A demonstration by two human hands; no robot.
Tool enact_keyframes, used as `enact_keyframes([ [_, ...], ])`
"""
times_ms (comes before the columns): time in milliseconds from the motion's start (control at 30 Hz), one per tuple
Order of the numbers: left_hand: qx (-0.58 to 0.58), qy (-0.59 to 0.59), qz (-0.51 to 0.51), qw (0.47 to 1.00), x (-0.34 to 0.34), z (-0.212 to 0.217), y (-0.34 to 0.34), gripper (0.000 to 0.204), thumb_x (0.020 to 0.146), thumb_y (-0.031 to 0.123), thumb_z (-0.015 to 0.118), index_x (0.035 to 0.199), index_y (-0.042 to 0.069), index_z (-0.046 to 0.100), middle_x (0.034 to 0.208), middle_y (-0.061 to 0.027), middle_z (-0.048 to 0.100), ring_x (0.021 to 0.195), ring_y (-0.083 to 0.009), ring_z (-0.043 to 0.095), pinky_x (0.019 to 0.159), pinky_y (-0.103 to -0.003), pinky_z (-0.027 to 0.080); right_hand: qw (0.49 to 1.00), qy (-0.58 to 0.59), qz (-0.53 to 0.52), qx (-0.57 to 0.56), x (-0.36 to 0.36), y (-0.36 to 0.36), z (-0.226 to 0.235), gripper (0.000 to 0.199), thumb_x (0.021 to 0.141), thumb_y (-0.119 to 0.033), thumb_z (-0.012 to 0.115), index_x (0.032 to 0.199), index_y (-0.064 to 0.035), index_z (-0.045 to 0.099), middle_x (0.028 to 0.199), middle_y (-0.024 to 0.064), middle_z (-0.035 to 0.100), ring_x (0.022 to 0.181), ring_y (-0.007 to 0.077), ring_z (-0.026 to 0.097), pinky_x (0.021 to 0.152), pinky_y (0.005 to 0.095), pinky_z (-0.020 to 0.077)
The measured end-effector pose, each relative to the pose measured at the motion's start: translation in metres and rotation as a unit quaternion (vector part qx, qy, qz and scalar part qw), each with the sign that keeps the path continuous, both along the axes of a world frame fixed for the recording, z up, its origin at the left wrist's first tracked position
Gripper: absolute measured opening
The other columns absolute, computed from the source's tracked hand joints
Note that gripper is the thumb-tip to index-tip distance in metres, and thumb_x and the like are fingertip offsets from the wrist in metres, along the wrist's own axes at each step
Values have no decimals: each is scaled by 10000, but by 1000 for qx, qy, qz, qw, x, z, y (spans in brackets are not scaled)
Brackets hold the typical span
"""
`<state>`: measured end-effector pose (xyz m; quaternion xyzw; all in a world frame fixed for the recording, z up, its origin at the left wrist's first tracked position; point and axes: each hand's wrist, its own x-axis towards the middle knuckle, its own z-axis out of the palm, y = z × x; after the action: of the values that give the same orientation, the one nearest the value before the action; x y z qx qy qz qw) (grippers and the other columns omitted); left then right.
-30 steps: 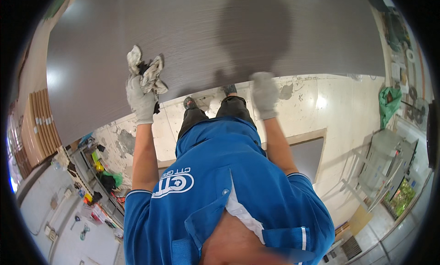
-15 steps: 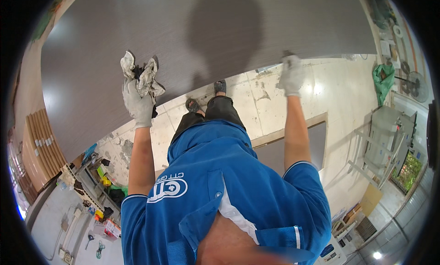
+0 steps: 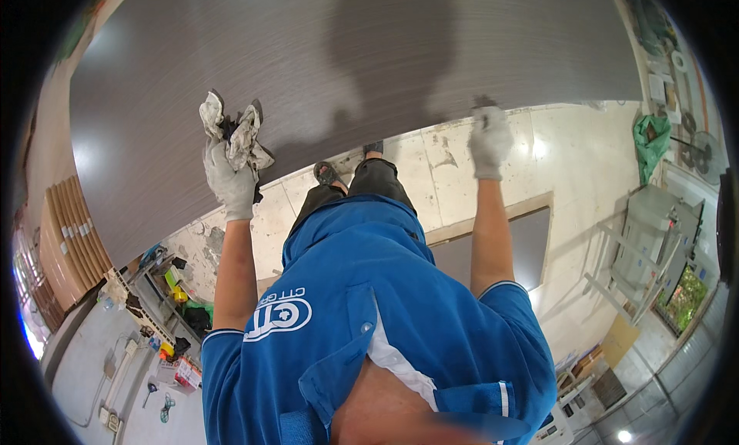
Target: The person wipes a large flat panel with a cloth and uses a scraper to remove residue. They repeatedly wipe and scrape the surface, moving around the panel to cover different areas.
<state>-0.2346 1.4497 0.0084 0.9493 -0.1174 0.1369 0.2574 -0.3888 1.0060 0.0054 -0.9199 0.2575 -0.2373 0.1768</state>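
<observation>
A large dark grey-brown panel (image 3: 277, 68) with a fine grain lies in front of me. My left hand (image 3: 229, 182), in a pale work glove, is closed around a crumpled, stained white rag (image 3: 246, 137) with some black cloth in it, over the panel's near left part. My right hand (image 3: 490, 146), gloved too, is curled in at the near edge, towards the right. A small dark patch shows at its fingertips; I cannot make out whether it is a held thing or shadow.
Stacked brown boards (image 3: 73, 229) stand at left, above a cluttered shelf (image 3: 154, 291). Scuffed pale tiles (image 3: 431, 168) lie below the panel. A second dark panel (image 3: 531, 245) is near my right arm. Farther right are a green bag (image 3: 651, 145), a fan (image 3: 700, 152) and a metal frame (image 3: 635, 264).
My right hand has drawn back slightly towards me at the panel's edge. My left hand stays closed on the rag, nearly in place. The view has shifted a little.
</observation>
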Motion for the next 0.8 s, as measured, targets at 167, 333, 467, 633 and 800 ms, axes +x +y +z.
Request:
enact_keyframes([
  [167, 2, 4, 11, 1000, 0, -3, 1, 345, 829, 23, 692, 1156, 7, 584, 1316, -227, 619, 1266, -443, 543, 1057, -505, 438, 997, 63, -25, 27, 3, 16, -13, 52, 903, -160, 691, 874, -134, 656, 856, 70, 669, 760, 289, 663, 661, 436, 543],
  [333, -13, -3, 16, 1000, -1, -1, -4, 352, 828, 48, 709, 1158, 4, 593, 1325, -225, 617, 1268, -442, 544, 1067, -505, 433, 982, -54, 107, -148, 10, 9, -10, 105, 962, -222, 651, 905, -137, 672, 876, 84, 679, 761, 298, 659, 680, 432, 546],
  [467, 6, 41, 26, 999, 2, 5, -3, 369, 831, 65, 720, 1179, 17, 608, 1297, -229, 625, 1232, -443, 558, 1053, -508, 442, 974, 60, -72, -207, 20, -17, 5, 108, 960, -191, 643, 889, -120, 684, 913, 86, 702, 812, 302, 671, 735, 425, 541],
  [633, -11, 159, -102, 982, 5, 3, -70, 147, 886, 210, 700, 944, 89, 640, 947, -134, 597, 935, -349, 588, 827, -466, 471, 985, 2, 168, -43, 37, 33, -5, 57, 907, -183, 716, 919, -128, 721, 944, 68, 722, 884, 312, 685, 774, 422, 548],
  [800, 4, -90, -312, 946, -16, 10, -174, 146, 801, 255, 688, 881, 135, 665, 1094, -125, 674, 1211, -347, 612, 1146, -480, 418, 985, -73, 126, 92, 45, 28, -1, 132, 915, -157, 760, 981, -55, 710, 985, 90, 743, 932, 229, 705, 817, 370, 551],
])
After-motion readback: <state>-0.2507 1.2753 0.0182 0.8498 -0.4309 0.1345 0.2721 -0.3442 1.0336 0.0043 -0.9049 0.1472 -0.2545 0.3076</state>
